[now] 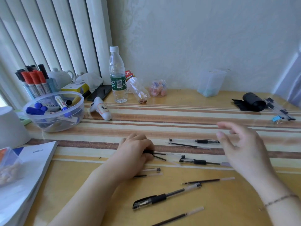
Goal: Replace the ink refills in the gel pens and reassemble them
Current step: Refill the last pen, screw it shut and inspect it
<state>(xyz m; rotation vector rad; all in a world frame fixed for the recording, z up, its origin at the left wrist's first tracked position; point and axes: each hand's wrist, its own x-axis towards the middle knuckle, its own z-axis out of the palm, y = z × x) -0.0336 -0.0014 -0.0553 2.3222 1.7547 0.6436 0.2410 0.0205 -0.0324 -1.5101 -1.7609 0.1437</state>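
Note:
Several gel pens and loose refills lie on the table in front of me. My left hand (135, 152) rests on the table, fingers closed over the black grip end of a clear gel pen (169, 154), with a thin refill (160, 158) angling out beside it. My right hand (241, 144) hovers above the table to the right, fingers spread, holding nothing. A capped pen (195, 161) lies just right of my left hand. Another pen (195, 141) and a refill (189, 145) lie farther back. A capped pen (164, 196) and two refills (208, 181), (177, 216) lie nearer me.
A clear bowl of markers (53, 111) and a marker holder (34, 82) stand at the left, with a water bottle (117, 75) behind. A booklet (27, 173) lies at the near left. A black roll (252, 101) and bundled pens (280, 111) sit at the far right.

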